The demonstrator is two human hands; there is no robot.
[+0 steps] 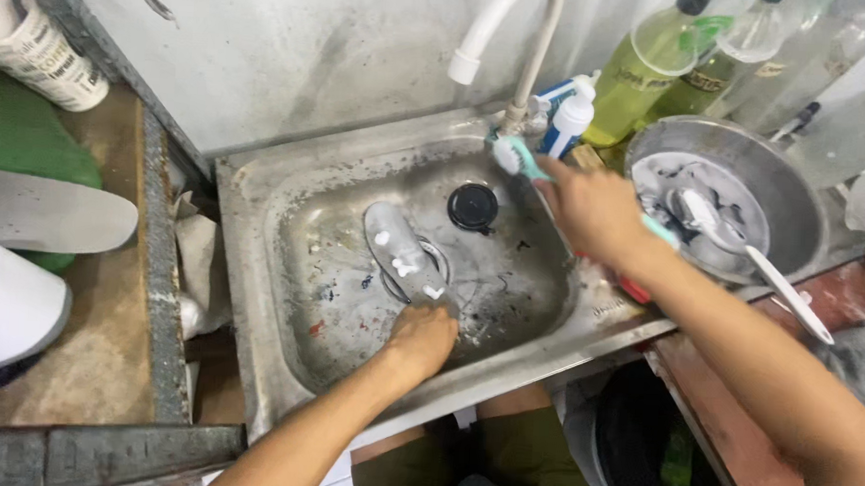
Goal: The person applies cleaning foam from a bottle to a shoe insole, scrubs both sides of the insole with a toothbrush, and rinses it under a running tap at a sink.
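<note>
Holding a grey insole (405,254) flat on the bottom of the steel sink (257,264), the left hand (422,338) has its grip pressed down on the near end of it, the heel end, I think. The fingers are curled over the edge, so the grip is closed on the insole. Away from this grip, along the insole, sit three small white blobs of foam or paste. Beyond its far end lies a black round plug (473,207).

The right hand (594,211) is clenched around the teal handle of a brush (516,159). The white bristle head sticks out past the grip, toward the base of the tap (519,43), and it hangs above the sink, well apart from the insole. Behind this grip stand a small white and blue bottle (571,118) and bigger bottles (654,68). To its outer side is a metal bowl (794,191) with grey water and a white spoon-like tool (753,257).

I judge the step is scrubbing: cleaner is already on the insole, but the brush does not touch it yet. The next move calls for bringing the bristles down onto the blobs, while the left grip keeps the insole from sliding on the wet steel.
</note>
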